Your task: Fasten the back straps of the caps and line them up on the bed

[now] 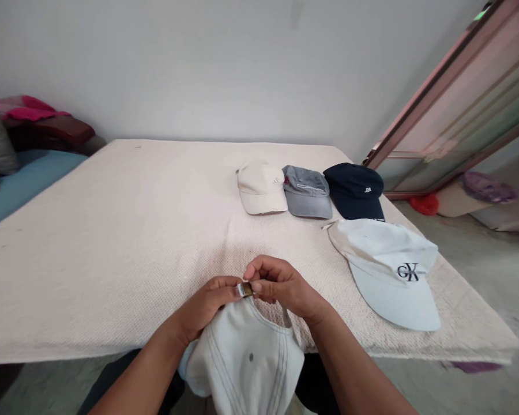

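A pale grey-white cap [251, 360] hangs at the table's front edge, its back opening turned up toward me. My left hand [214, 297] pinches the cap's rear strap beside a metal buckle [244, 289]. On the other side of that buckle, my right hand [281, 285] is closed with thumb and fingers on the strap. The strap's end is hidden by the right fingers. The brim is mostly out of sight under the crown.
On the cloth-covered table [112, 242] lie a cream cap [262, 187], a grey cap [307, 193], a navy cap [355, 190] and a white cap with black letters [384, 265]. A wall stands behind. At left is a blue-covered seat [47, 173].
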A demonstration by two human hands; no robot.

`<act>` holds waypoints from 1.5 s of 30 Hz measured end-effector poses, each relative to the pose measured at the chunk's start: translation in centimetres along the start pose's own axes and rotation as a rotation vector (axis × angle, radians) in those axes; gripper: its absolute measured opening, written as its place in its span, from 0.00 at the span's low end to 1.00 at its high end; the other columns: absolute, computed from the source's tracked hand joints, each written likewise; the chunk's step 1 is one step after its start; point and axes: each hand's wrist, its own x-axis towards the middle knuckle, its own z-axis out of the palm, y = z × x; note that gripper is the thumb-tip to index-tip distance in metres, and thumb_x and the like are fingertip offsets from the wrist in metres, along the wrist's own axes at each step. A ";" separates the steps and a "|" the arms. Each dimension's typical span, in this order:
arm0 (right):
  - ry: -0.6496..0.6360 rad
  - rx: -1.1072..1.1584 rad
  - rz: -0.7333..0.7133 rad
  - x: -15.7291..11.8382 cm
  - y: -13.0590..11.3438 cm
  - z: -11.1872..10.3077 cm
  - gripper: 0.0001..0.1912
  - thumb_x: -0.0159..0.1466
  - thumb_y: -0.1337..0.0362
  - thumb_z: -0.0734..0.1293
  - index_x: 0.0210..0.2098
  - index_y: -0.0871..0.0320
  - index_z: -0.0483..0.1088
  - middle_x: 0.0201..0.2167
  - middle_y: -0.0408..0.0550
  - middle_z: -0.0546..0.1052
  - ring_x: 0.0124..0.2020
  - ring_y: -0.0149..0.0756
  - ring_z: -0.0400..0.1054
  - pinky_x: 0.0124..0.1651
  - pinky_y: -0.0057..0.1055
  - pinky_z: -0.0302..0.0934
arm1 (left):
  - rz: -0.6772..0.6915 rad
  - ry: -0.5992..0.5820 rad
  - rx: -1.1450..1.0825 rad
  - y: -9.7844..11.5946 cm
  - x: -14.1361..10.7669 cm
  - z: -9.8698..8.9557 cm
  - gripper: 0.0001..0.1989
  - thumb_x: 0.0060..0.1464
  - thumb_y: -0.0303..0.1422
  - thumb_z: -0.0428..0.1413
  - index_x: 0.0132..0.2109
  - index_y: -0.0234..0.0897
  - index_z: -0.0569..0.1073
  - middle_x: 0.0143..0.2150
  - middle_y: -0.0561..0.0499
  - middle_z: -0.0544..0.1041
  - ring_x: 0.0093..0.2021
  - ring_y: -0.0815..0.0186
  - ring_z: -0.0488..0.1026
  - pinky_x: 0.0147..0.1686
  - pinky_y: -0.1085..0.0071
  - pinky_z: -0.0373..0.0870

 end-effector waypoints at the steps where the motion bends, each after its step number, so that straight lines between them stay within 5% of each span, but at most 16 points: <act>1: 0.001 0.000 0.001 0.0 0.0 0.0 0.12 0.58 0.59 0.70 0.37 0.60 0.69 0.21 0.37 0.63 0.19 0.22 0.49 0.21 0.23 0.42 | 0.006 0.002 -0.001 0.0 0.0 0.0 0.11 0.51 0.34 0.60 0.38 0.30 0.79 0.29 0.46 0.77 0.28 0.67 0.70 0.31 0.72 0.63; 6: 0.001 -0.021 0.003 0.1 -0.1 0.0 0.13 0.59 0.58 0.70 0.37 0.60 0.69 0.21 0.37 0.64 0.19 0.22 0.50 0.20 0.22 0.43 | 0.030 -0.027 -0.034 0.0 0.0 0.0 0.11 0.51 0.31 0.59 0.41 0.31 0.79 0.32 0.45 0.78 0.30 0.67 0.72 0.34 0.73 0.65; 12: 0.064 -0.129 0.105 -0.6 -0.7 -0.5 0.14 0.63 0.55 0.65 0.36 0.62 0.70 0.26 0.44 0.71 0.23 0.25 0.62 0.26 0.25 0.54 | 0.071 0.085 -0.180 0.0 0.0 -0.4 0.07 0.47 0.29 0.62 0.37 0.34 0.79 0.30 0.47 0.79 0.29 0.66 0.74 0.33 0.73 0.68; 24: 0.032 0.130 0.075 -0.3 0.2 0.0 0.12 0.55 0.61 0.73 0.34 0.60 0.69 0.20 0.36 0.64 0.17 0.20 0.50 0.19 0.22 0.42 | 0.002 0.085 0.019 0.3 -0.2 0.3 0.11 0.44 0.32 0.64 0.37 0.31 0.80 0.30 0.45 0.80 0.31 0.64 0.73 0.35 0.71 0.66; 33: -0.010 0.046 0.152 -0.4 -0.2 0.1 0.13 0.54 0.61 0.73 0.35 0.60 0.70 0.21 0.36 0.65 0.18 0.20 0.50 0.18 0.20 0.42 | 0.001 0.012 0.061 -0.1 -0.2 0.2 0.07 0.45 0.31 0.63 0.33 0.32 0.79 0.27 0.48 0.77 0.30 0.66 0.71 0.32 0.72 0.65; 39: 0.013 -0.052 0.191 -0.1 -0.2 0.1 0.12 0.55 0.61 0.72 0.33 0.60 0.69 0.21 0.37 0.66 0.18 0.20 0.51 0.18 0.19 0.44 | -0.086 0.015 -0.172 -0.2 -0.1 0.2 0.23 0.54 0.49 0.52 0.32 0.31 0.77 0.25 0.47 0.74 0.25 0.68 0.67 0.30 0.71 0.64; 45: 0.027 -0.085 0.241 0.2 0.1 0.6 0.12 0.53 0.61 0.73 0.30 0.59 0.68 0.16 0.33 0.62 0.16 0.19 0.48 0.16 0.19 0.42 | -0.075 -0.019 0.083 -0.4 -0.1 -0.4 0.14 0.47 0.40 0.63 0.31 0.31 0.75 0.22 0.51 0.71 0.20 0.72 0.63 0.23 0.76 0.58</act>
